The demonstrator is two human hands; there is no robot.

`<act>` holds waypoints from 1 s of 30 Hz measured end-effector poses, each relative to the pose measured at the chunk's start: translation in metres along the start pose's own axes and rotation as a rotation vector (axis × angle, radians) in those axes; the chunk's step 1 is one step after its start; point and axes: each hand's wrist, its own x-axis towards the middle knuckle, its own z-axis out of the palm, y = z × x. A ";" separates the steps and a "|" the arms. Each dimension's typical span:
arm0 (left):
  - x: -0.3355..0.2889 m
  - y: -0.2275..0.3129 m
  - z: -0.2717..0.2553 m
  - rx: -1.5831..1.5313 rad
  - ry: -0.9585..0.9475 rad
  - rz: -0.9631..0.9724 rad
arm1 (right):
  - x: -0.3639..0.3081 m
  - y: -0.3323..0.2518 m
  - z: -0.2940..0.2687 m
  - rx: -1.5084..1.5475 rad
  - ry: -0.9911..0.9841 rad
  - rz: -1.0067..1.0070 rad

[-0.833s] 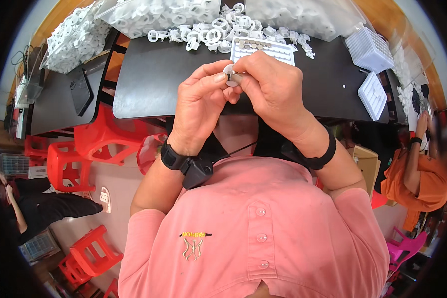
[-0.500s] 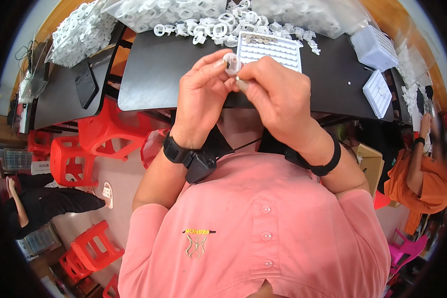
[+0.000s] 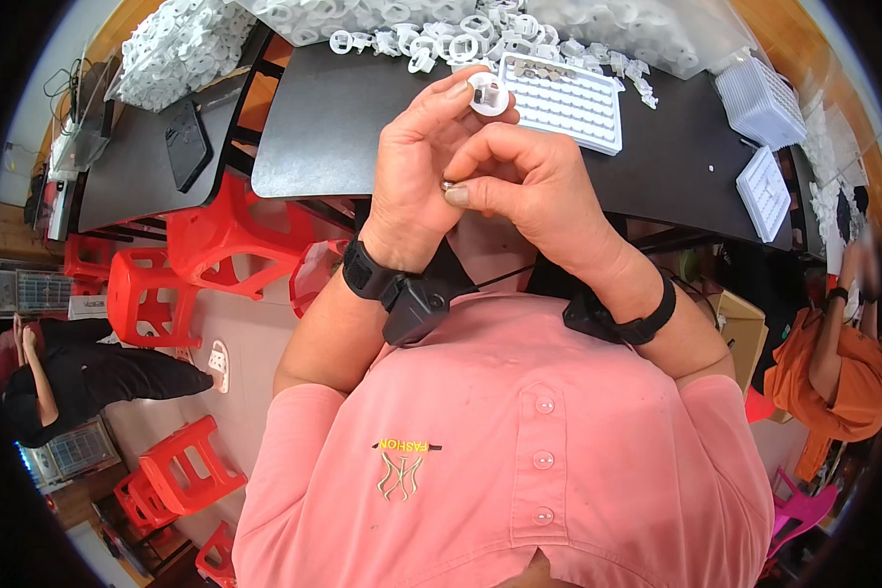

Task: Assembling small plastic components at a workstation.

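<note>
Between its thumb and fingers, my left hand [image 3: 423, 147] holds a round white plastic ring part [image 3: 490, 95], with something dark in its middle. My right hand [image 3: 534, 181] is closed in a pinch beside the left palm. At its fingertips shows a tiny shiny piece [image 3: 447, 185], too small to name. Just beyond the hands lies a white tray [image 3: 568, 110] with rows of small slots; several small metallic pieces [image 3: 539, 69] sit along its far row. Loose white plastic parts [image 3: 461, 45] are heaped behind it.
Clear bags of white parts [image 3: 647, 34] line the far edge of the black table [image 3: 314, 147]. Stacked white trays [image 3: 760, 106] and one tilted tray [image 3: 762, 194] stand at right. A black phone [image 3: 187, 147] lies at left. Red stools [image 3: 230, 235] and two other people are nearby.
My left hand has raised and turned the ring part. My right hand has come away from the ring, down toward the left palm. The whole view has shifted slightly.
</note>
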 end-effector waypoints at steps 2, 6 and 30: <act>0.000 -0.001 -0.001 -0.009 -0.027 -0.005 | 0.000 -0.006 -0.003 0.025 -0.024 0.066; -0.001 -0.004 0.003 0.002 0.003 -0.026 | 0.000 -0.007 -0.004 0.094 -0.041 0.146; -0.014 -0.013 -0.007 0.035 -0.049 -0.009 | 0.007 -0.012 -0.033 -0.153 0.111 -0.127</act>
